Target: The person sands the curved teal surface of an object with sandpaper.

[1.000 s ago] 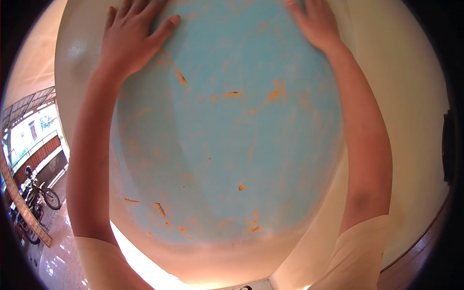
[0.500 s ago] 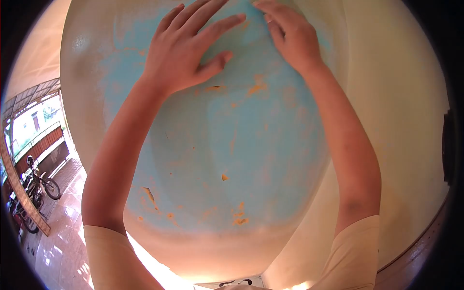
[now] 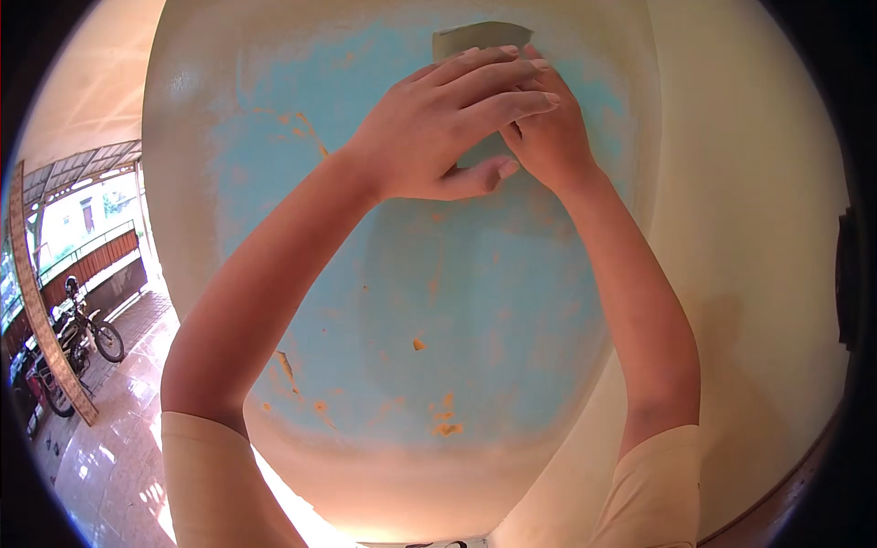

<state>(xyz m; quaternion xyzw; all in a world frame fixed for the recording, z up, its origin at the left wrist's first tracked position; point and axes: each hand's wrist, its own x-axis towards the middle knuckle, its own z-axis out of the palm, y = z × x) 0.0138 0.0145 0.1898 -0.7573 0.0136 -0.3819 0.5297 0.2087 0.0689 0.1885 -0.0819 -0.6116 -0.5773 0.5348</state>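
Observation:
A grey-brown sheet that looks like sandpaper [image 3: 480, 38] lies against the blue patch of the wall [image 3: 457, 292], high in view. My right hand [image 3: 553, 128] is at the sheet's lower right edge, its fingers bent round that edge and partly hidden behind the left fingers. Stretched across from the left, my left hand [image 3: 438, 128] has its fingers extended over the lower part of the sheet and overlapping the right fingers. Its thumb points right, apart from the other fingers. Orange chips and scratches mark the blue paint.
A cream wall [image 3: 749, 228] meets the painted one at a corner on the right. To the left, an opening shows a tiled floor [image 3: 119, 438], a slanted post [image 3: 55, 338], and a parked motorcycle [image 3: 105, 338]. A dark object [image 3: 847, 279] sits at the far right edge.
My left hand has moved right and slightly down to meet the right hand. The right hand is lower, and the grey-brown sheet has come into view above them. The view has shifted slightly.

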